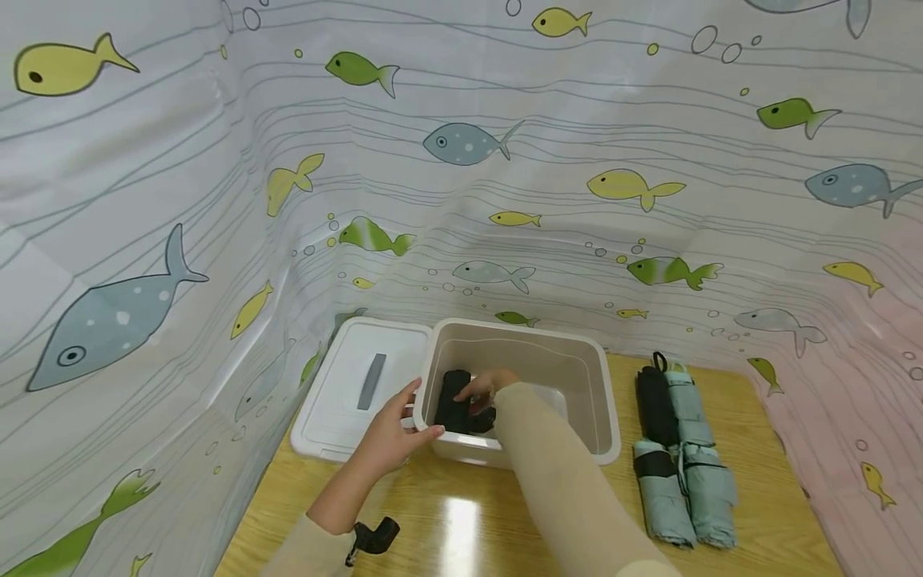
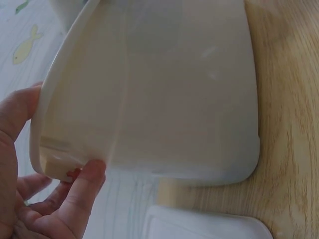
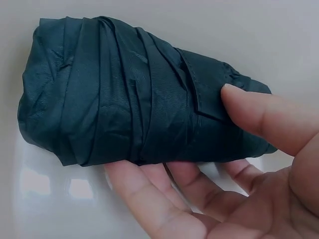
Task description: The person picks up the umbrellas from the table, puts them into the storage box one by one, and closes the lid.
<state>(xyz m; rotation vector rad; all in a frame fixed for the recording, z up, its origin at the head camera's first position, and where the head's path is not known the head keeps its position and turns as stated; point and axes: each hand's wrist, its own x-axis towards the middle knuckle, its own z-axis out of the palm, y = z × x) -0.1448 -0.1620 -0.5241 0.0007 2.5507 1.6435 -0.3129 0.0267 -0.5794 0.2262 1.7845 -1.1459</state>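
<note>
A folded dark umbrella (image 1: 453,405) lies along the left end inside a white storage box (image 1: 604,385). My right hand (image 1: 486,387) reaches into the box and grips that umbrella; in the right wrist view, the thumb presses on the strap of its wrapped cloth (image 3: 124,99) and the other fingers curl underneath. With my left hand (image 1: 392,433) I hold the box's left end at the rim. Fingers (image 2: 82,194) wrap the handle there in the left wrist view, thumb over the front corner in the head view.
The white lid (image 1: 328,417) with a grey handle lies left of the box. To its right on the wooden table (image 1: 779,497) are a black folded umbrella (image 1: 656,405) and several grey-green ones (image 1: 710,497). A fish-print curtain (image 1: 469,200) stands close behind and beside the table.
</note>
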